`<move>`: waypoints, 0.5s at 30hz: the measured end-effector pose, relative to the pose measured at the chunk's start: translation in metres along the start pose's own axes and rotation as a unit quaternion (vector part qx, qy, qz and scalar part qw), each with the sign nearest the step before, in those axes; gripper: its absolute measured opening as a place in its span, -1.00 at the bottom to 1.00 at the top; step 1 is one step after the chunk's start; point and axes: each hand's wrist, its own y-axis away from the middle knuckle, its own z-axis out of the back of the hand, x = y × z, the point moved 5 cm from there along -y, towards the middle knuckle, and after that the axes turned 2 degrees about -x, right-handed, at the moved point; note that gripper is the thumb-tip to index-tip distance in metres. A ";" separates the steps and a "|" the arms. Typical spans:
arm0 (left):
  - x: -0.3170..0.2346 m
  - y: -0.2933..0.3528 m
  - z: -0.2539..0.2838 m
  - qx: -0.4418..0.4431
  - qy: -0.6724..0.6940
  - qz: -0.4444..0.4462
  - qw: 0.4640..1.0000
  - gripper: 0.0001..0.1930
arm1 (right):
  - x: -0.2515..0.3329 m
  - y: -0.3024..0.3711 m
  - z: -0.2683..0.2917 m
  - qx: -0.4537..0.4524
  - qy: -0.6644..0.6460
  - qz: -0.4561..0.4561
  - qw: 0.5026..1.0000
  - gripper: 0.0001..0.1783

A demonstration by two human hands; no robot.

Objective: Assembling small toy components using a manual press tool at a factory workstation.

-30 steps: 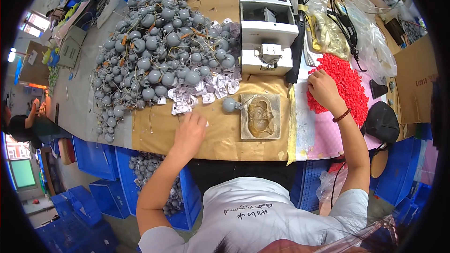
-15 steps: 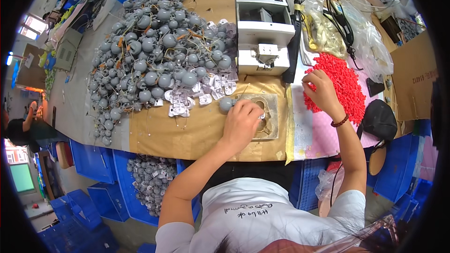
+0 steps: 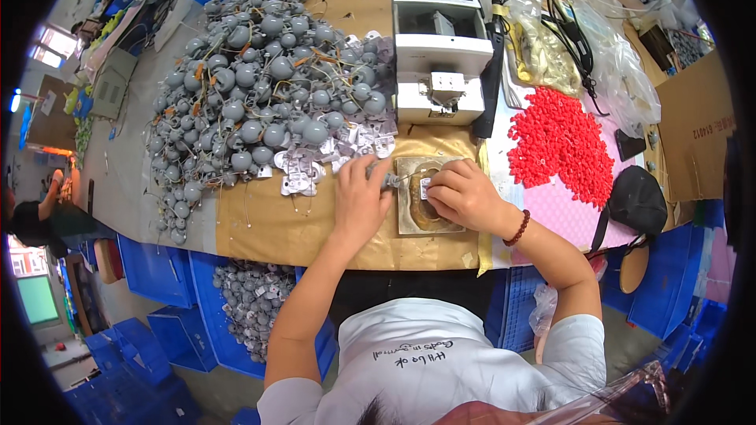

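Note:
On the table in front of me lies a square fixture block (image 3: pixel 409 223) with an oval hollow. A small white plastic part (image 3: pixel 425 188) sits over this hollow. My left hand (image 3: pixel 361 198) is at the block's left edge, its fingers closed round a grey ball (image 3: pixel 390 180) that they partly cover. Reaching in from the right, my right hand (image 3: pixel 466 198) pinches thumb and fingers together right beside the white part. Whatever is between those fingertips is hidden.
A heap of grey balls with wires (image 3: pixel 260 94) covers the left side, white plastic parts (image 3: pixel 299 171) along its near edge. Behind the block stands a white bench machine (image 3: pixel 439 55). Small red pieces (image 3: pixel 563 145) are piled at right, near a black cap-like object (image 3: pixel 636 198).
My right hand has come from the red pile leftward to the block. My left hand has shifted left off the hollow, drawing the grey ball along to the block's edge.

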 end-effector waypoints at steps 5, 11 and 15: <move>-0.001 -0.026 0.040 -0.047 0.079 -0.023 0.996 -0.45 | 0.004 0.007 0.001 0.000 0.001 -0.030 1.000 -0.73; -0.042 -0.070 0.166 -0.247 0.242 -0.093 0.934 -0.54 | -0.001 0.015 -0.004 0.011 -0.007 -0.076 0.997 -0.64; -0.029 -0.069 0.170 -0.206 0.239 -0.048 0.948 -0.48 | -0.002 0.007 0.003 0.004 -0.064 -0.108 0.992 -0.57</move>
